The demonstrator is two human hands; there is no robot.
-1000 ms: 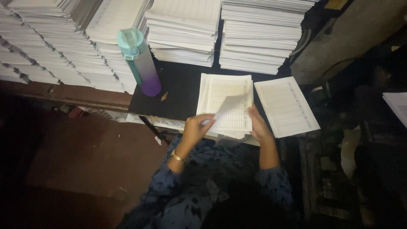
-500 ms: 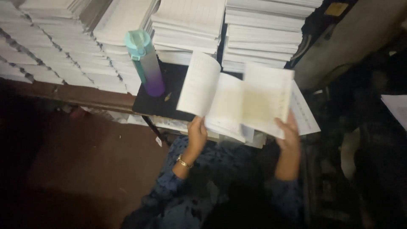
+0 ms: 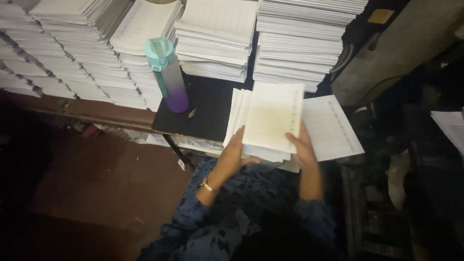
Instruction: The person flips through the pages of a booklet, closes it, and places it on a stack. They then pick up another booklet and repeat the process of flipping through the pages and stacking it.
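A folded bundle of ruled white sheets (image 3: 270,116) lies on a fanned pile of the same sheets on a black board (image 3: 208,104). My left hand (image 3: 235,151) holds the bundle's lower left edge, thumb spread beneath. My right hand (image 3: 302,144) grips its lower right corner. A gold bracelet (image 3: 208,185) circles my left wrist. To the right of the bundle rests a flat stack of ruled sheets (image 3: 333,125).
Tall stacks of white ruled sheets (image 3: 299,38) line the back of the table. A teal-to-purple water bottle (image 3: 168,75) stands on the black board's left side, a small brown scrap (image 3: 192,113) beside it. Dark machinery (image 3: 401,43) fills the right.
A second ago I was lifting one sheet off the pile. Half a second ago the bundle was raised and spread open; now it is folded shut and set down on the pile.
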